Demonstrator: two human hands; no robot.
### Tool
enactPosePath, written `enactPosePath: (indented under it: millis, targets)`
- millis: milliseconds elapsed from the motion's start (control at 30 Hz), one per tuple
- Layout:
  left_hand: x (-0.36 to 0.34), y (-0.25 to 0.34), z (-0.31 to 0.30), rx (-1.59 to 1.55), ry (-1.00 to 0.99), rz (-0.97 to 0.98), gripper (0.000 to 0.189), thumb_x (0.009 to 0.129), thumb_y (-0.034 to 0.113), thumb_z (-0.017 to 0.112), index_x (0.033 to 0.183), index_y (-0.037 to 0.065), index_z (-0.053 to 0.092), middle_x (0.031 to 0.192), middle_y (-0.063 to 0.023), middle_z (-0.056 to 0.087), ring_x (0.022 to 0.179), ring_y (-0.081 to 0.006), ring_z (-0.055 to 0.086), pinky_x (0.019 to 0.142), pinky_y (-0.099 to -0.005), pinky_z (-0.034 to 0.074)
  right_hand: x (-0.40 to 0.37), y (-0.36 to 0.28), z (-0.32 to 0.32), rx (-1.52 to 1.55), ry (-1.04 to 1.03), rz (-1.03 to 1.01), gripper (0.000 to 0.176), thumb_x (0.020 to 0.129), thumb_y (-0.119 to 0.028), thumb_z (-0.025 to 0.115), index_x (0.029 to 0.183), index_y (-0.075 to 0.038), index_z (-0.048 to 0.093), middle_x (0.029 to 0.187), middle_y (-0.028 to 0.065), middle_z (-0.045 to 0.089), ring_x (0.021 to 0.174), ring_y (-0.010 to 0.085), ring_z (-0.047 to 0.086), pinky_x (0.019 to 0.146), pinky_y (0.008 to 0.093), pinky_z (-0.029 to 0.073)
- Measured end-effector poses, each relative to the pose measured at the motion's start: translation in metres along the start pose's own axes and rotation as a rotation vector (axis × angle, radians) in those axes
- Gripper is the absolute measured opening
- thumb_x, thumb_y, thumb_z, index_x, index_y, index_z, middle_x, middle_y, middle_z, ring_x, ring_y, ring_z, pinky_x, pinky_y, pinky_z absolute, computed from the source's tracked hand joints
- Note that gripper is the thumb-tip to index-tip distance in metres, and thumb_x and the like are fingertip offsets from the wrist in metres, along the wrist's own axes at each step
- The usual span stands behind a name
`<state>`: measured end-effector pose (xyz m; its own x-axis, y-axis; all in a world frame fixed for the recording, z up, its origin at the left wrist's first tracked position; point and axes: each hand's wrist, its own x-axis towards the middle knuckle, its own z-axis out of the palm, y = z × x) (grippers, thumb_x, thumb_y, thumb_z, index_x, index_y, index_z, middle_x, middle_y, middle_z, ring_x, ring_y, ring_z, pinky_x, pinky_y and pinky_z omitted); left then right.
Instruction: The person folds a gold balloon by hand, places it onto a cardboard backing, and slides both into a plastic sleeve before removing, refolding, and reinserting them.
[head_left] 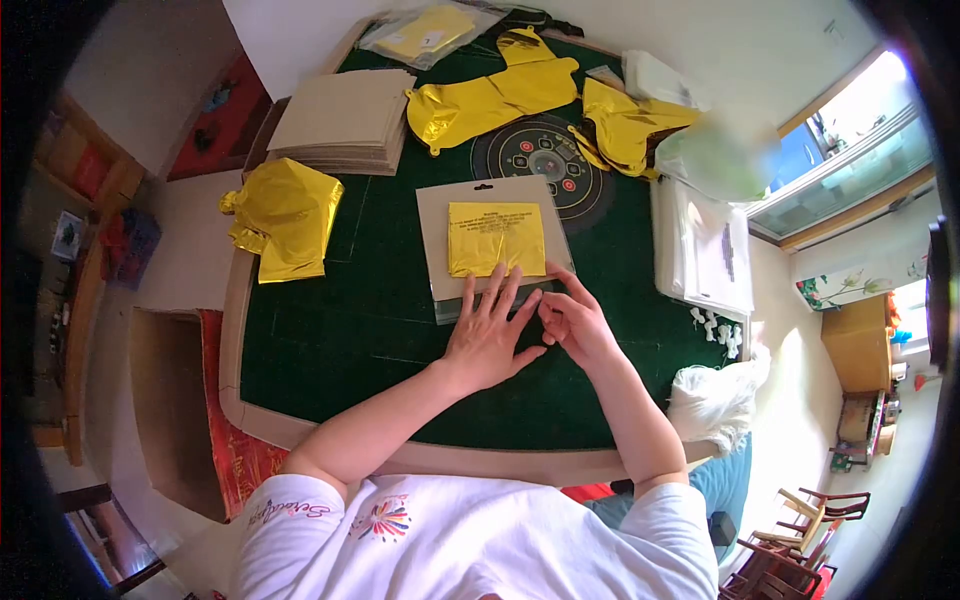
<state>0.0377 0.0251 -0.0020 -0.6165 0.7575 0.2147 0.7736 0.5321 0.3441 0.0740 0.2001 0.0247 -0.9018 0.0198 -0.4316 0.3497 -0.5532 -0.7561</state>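
A folded gold foil piece (pixel 496 240) with small dark print lies on a grey-beige card (pixel 436 225), which has a hanging slot at its top and clear plastic at its lower edge. My left hand (pixel 490 335) lies with fingers spread, their tips on the lower edge of the foil and card. Beside it, my right hand (pixel 578 325) is at the card's lower right corner, with its index finger stretched toward the corner and the other fingers curled. Nothing can be made out in it.
Around the green table (pixel 330 340) are a cardboard stack (pixel 335 130), gold foil at left (pixel 290 220), long gold foil (pixel 490 100), crumpled gold foil (pixel 625 125), plastic sleeves (pixel 700 245), white string (pixel 715 400) and a round dark mat (pixel 590 190).
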Motion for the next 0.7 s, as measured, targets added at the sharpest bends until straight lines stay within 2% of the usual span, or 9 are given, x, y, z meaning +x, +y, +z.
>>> enactPosePath:
  millis: [200, 267, 400, 467, 500, 567, 600, 633, 700]
  targets:
    - [0.000, 0.001, -0.001, -0.004, -0.009, -0.005, 0.075, 0.085, 0.053, 0.063, 0.144, 0.013, 0.042, 0.153, -0.0239, 0.022, 0.145, -0.0410, 0.016, 0.112, -0.0666, 0.014, -0.001, 0.000, 0.001, 0.037, 0.013, -0.001, 0.051, 0.095, -0.007, 0.052, 0.143, -0.008, 0.032, 0.071, 0.0036, 0.054, 0.055, 0.0111, 0.053, 0.050, 0.0282, 0.047]
    - [0.001, 0.001, -0.001, -0.010, -0.018, -0.007, 0.075, 0.085, 0.052, 0.064, 0.144, 0.012, 0.041, 0.154, -0.0237, 0.022, 0.145, -0.0406, 0.016, 0.112, -0.0665, 0.015, -0.006, -0.006, 0.009, -0.025, 0.042, 0.011, 0.054, 0.095, -0.005, 0.047, 0.146, -0.010, 0.032, 0.071, 0.0010, 0.048, 0.058, 0.0099, 0.046, 0.052, 0.0256, 0.044]
    - [0.000, 0.001, -0.004, -0.033, -0.004, -0.012, 0.074, 0.085, 0.050, 0.065, 0.143, 0.012, 0.043, 0.154, -0.0233, 0.022, 0.145, -0.0398, 0.016, 0.112, -0.0666, 0.015, -0.010, -0.009, 0.002, -0.046, 0.090, 0.024, 0.053, 0.094, -0.005, 0.049, 0.145, -0.008, 0.033, 0.069, 0.0019, 0.051, 0.055, 0.0103, 0.047, 0.053, 0.0271, 0.046]
    - [0.000, 0.001, -0.007, -0.043, 0.000, 0.026, 0.069, 0.086, 0.046, 0.065, 0.141, 0.009, 0.045, 0.153, -0.0231, 0.024, 0.145, -0.0383, 0.019, 0.113, -0.0626, 0.018, -0.014, -0.008, -0.005, -0.368, 0.127, 0.014, 0.040, 0.094, -0.009, 0.055, 0.133, -0.007, 0.048, 0.069, 0.0077, 0.059, 0.053, 0.0164, 0.056, 0.051, 0.0311, 0.049]
    - [-0.001, 0.001, -0.005, -0.042, 0.002, 0.025, 0.069, 0.086, 0.046, 0.065, 0.141, 0.009, 0.045, 0.153, -0.0231, 0.024, 0.145, -0.0383, 0.019, 0.113, -0.0626, 0.018, -0.017, -0.006, -0.004, -0.370, 0.125, 0.014, 0.040, 0.094, -0.009, 0.055, 0.133, -0.007, 0.048, 0.069, 0.0077, 0.059, 0.053, 0.0164, 0.056, 0.051, 0.0311, 0.049]
    - [-0.005, 0.004, 0.001, -0.082, 0.019, 0.052, 0.065, 0.088, 0.042, 0.063, 0.139, 0.005, 0.046, 0.151, -0.0236, 0.028, 0.144, -0.0373, 0.022, 0.114, -0.0572, 0.022, -0.025, -0.004, 0.001, -1.262, 0.233, -0.444, 0.030, 0.093, -0.009, 0.055, 0.122, -0.007, 0.058, 0.070, 0.0150, 0.064, 0.056, 0.0247, 0.062, 0.054, 0.0342, 0.051]
    - [-0.007, 0.006, 0.002, -0.054, 0.016, 0.050, 0.062, 0.090, 0.039, 0.062, 0.138, 0.003, 0.047, 0.149, -0.0240, 0.031, 0.143, -0.0368, 0.025, 0.114, -0.0534, 0.025, -0.028, -0.005, 0.009, -1.324, 0.261, -0.458, 0.027, 0.091, -0.010, 0.056, 0.117, -0.008, 0.063, 0.073, 0.0191, 0.065, 0.065, 0.0321, 0.066, 0.059, 0.0386, 0.054]
    - [-0.008, 0.007, 0.003, -0.055, 0.013, 0.050, 0.062, 0.090, 0.039, 0.062, 0.138, 0.003, 0.047, 0.149, -0.0240, 0.031, 0.143, -0.0368, 0.025, 0.114, -0.0534, 0.025, -0.026, -0.001, 0.007, -1.322, 0.262, -0.455, 0.027, 0.091, -0.010, 0.056, 0.117, -0.008, 0.063, 0.073, 0.0191, 0.065, 0.065, 0.0321, 0.066, 0.059, 0.0386, 0.054]
    - [-0.009, 0.007, 0.003, -0.060, 0.021, 0.043, 0.061, 0.089, 0.039, 0.063, 0.137, 0.003, 0.048, 0.148, -0.0241, 0.034, 0.143, -0.0369, 0.026, 0.114, -0.0535, 0.025, -0.019, 0.008, 0.003, -1.554, 0.236, -0.605, 0.034, 0.090, -0.011, 0.056, 0.124, -0.011, 0.060, 0.073, 0.0192, 0.066, 0.067, 0.0349, 0.067, 0.060, 0.0438, 0.054]
